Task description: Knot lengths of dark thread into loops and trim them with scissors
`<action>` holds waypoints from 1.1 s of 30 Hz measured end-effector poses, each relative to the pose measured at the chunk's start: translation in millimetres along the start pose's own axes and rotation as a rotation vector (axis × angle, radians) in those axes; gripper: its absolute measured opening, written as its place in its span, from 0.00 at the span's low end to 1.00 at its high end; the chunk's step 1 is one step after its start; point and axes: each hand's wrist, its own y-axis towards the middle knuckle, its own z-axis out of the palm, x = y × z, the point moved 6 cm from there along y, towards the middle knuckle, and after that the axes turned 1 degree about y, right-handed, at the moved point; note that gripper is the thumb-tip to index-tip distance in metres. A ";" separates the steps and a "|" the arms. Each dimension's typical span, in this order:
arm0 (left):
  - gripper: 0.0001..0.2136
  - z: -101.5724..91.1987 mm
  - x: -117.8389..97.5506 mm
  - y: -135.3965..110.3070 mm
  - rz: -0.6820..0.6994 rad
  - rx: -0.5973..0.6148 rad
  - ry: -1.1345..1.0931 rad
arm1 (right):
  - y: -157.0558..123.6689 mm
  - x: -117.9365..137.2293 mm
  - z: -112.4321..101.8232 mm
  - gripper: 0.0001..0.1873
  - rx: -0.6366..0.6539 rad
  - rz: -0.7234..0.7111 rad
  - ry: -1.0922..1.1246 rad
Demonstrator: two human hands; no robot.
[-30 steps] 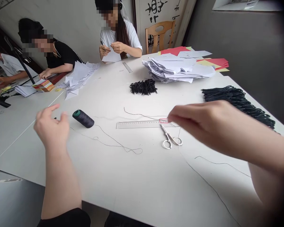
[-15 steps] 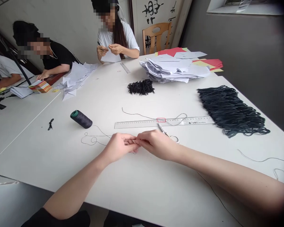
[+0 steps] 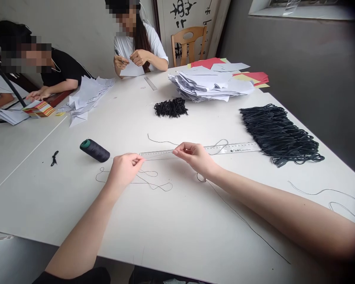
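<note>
Between my two hands runs a thin dark thread [image 3: 157, 156], stretched over the clear ruler [image 3: 242, 149]. My left hand [image 3: 124, 169] pinches it close to the ruler's left end. With thumb and forefinger, my right hand [image 3: 192, 156] pinches it farther along, covering part of the ruler. Loose loops of thread lie on the table below the left hand. A spool [image 3: 95, 150] of dark thread lies on its side to the left. Under my right wrist a scissors handle ring [image 3: 201, 177] shows; the blades are hidden. A longer cord [image 3: 248, 225] trails toward the table's front edge.
Bundled black looped cords [image 3: 281, 134] lie at the right, with a smaller black bundle [image 3: 171, 107] farther back. Behind them sits a stack of white paper [image 3: 207, 85]. Two co-workers [image 3: 140, 47] sit across the table, another partly at far left. A small black knotted cord [image 3: 55, 158] lies left.
My hands were together in front of the ruler; now they are apart, with thread taut between them. Both have moved up to the ruler. The view has shifted slightly.
</note>
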 end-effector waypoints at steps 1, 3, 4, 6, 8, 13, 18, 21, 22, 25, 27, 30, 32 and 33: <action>0.06 -5.1 4.0 2.8 0.001 -0.058 0.048 | -0.3 1.2 -0.6 0.21 -0.020 -0.019 0.028; 0.09 -16.9 13.9 7.0 -0.044 -0.158 0.144 | -1.4 3.1 -0.8 0.21 -0.049 -0.062 0.075; 0.11 -24.4 19.1 8.3 -0.090 -0.209 0.188 | -2.1 3.8 -1.0 0.21 -0.066 -0.080 0.097; 0.12 -41.1 25.7 8.5 -0.179 -0.324 0.254 | -3.7 4.1 -1.6 0.20 -0.101 -0.104 0.138; 0.11 -53.0 22.2 6.5 -0.191 -0.406 0.233 | -5.0 3.9 -0.7 0.19 -0.109 -0.113 0.142; 0.23 -13.4 -14.6 -7.8 -0.121 0.062 -0.220 | -10.9 3.9 15.5 0.15 0.054 -0.097 -0.063; 0.21 40.9 -38.2 -35.4 -0.136 0.483 -0.374 | -22.4 4.7 38.6 0.11 0.294 -0.053 -0.158; 0.13 47.2 -27.5 -33.9 -0.180 0.467 -0.337 | -23.5 5.0 39.3 0.10 0.290 -0.042 -0.173; 0.12 46.5 -23.3 -32.0 -0.192 0.460 -0.321 | -23.0 4.9 38.3 0.10 0.282 -0.043 -0.178; 0.10 31.3 -15.8 -22.8 -0.155 0.328 -0.194 | -21.1 5.0 34.6 0.10 0.260 -0.049 -0.160; 0.08 10.9 -14.3 -16.1 -0.097 0.143 0.043 | -20.5 4.6 33.3 0.09 0.255 -0.043 -0.142; 0.07 -16.5 -9.4 -9.0 -0.131 -0.050 0.535 | -20.6 3.9 33.6 0.08 0.258 -0.030 -0.153; 0.07 -26.4 -2.2 -5.0 -0.220 -0.065 0.750 | -21.0 4.6 34.4 0.08 0.257 -0.044 -0.173; 0.08 -28.5 0.1 -3.4 -0.240 -0.062 0.788 | -21.2 5.1 34.8 0.08 0.256 -0.058 -0.183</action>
